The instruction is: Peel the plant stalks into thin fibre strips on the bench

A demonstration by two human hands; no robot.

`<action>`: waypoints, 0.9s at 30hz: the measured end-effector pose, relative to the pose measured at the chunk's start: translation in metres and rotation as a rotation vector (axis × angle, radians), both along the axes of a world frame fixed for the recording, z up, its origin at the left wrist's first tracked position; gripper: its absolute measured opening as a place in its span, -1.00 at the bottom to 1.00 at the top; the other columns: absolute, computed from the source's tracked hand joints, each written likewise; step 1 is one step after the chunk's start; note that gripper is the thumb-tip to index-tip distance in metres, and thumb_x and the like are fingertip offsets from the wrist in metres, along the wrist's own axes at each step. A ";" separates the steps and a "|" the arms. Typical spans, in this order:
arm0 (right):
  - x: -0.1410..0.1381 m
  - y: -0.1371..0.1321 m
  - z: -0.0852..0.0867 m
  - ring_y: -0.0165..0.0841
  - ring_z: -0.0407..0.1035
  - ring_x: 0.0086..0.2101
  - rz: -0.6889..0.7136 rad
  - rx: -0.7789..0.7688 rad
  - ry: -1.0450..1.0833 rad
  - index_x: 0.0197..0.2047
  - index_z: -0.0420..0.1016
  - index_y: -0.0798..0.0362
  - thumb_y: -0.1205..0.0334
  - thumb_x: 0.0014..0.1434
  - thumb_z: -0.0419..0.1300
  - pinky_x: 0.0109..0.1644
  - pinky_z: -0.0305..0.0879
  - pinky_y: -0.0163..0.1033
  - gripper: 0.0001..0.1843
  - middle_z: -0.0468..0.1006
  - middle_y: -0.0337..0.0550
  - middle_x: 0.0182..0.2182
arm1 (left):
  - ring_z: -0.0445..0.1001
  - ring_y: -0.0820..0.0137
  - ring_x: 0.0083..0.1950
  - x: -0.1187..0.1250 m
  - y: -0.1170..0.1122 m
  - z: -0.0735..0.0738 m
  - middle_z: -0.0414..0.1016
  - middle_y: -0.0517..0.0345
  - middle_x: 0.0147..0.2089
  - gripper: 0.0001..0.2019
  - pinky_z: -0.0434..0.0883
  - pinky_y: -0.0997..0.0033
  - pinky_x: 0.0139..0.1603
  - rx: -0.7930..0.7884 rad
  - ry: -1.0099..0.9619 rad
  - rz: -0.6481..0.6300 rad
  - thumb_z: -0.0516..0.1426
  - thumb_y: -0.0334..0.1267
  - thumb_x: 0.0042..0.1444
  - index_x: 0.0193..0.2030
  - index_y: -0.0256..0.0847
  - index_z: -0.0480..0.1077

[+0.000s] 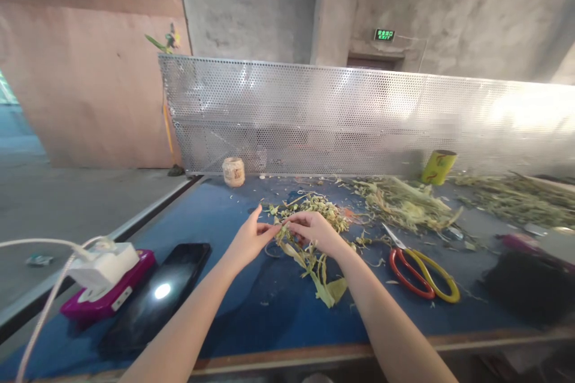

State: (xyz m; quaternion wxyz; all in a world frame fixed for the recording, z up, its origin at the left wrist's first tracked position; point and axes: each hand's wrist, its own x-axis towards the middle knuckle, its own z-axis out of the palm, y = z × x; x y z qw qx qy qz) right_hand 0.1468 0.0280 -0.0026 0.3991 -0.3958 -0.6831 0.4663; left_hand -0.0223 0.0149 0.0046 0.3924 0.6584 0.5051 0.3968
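Head camera looks down on a blue table (251,311). At the far left, near the edge, a white charger (104,262) with a cable lies on a magenta box (108,296), and just beside it is a black phone (162,296), screen up. Then comes the left hand (249,240); its fingers are closed in a pinch on a dried plant stem (305,254). The stem is pale green-yellow, with limp, wrinkled leaves that hang down to the table below the hands. The right hand (314,230) pinches the same stem from the other side, touching the left fingertips. Behind the hands lies a small pile of plant pieces (318,206). Further right are scissors (420,269) with red and yellow handles, blades closed, and a larger heap of dry stalks (404,200).
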 end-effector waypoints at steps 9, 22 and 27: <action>0.006 0.000 0.004 -0.54 0.15 -0.68 -0.114 0.053 -0.100 -0.37 0.41 0.12 0.22 0.02 0.10 -0.60 0.17 -0.41 -0.85 0.23 -0.36 -0.70 | 0.36 0.41 -0.43 -0.003 -0.001 0.002 0.47 0.19 -0.44 -0.32 0.28 0.39 -0.32 0.242 0.160 0.076 0.11 -0.18 -0.06 0.21 -0.31 -0.01; 0.014 -0.013 0.013 -0.52 0.16 -0.65 -0.185 0.067 -0.261 -0.42 0.37 0.12 0.33 0.05 0.06 -0.60 0.20 -0.40 -0.91 0.24 -0.33 -0.67 | 0.29 0.18 0.06 0.001 0.001 -0.006 0.41 -0.03 0.00 -0.33 0.16 0.11 0.02 0.334 0.481 -0.037 -0.02 -0.23 0.05 0.28 -0.19 -0.26; 0.010 -0.023 0.019 -0.52 0.21 -0.58 -0.155 0.226 -0.401 -0.36 0.42 0.09 0.34 0.06 0.07 -0.50 0.18 -0.42 -0.89 0.34 -0.29 -0.58 | 0.35 0.24 0.02 0.001 0.002 -0.005 0.44 -0.07 -0.03 -0.18 0.23 0.26 -0.02 0.059 0.043 -0.085 0.01 0.00 0.03 0.28 -0.27 -0.40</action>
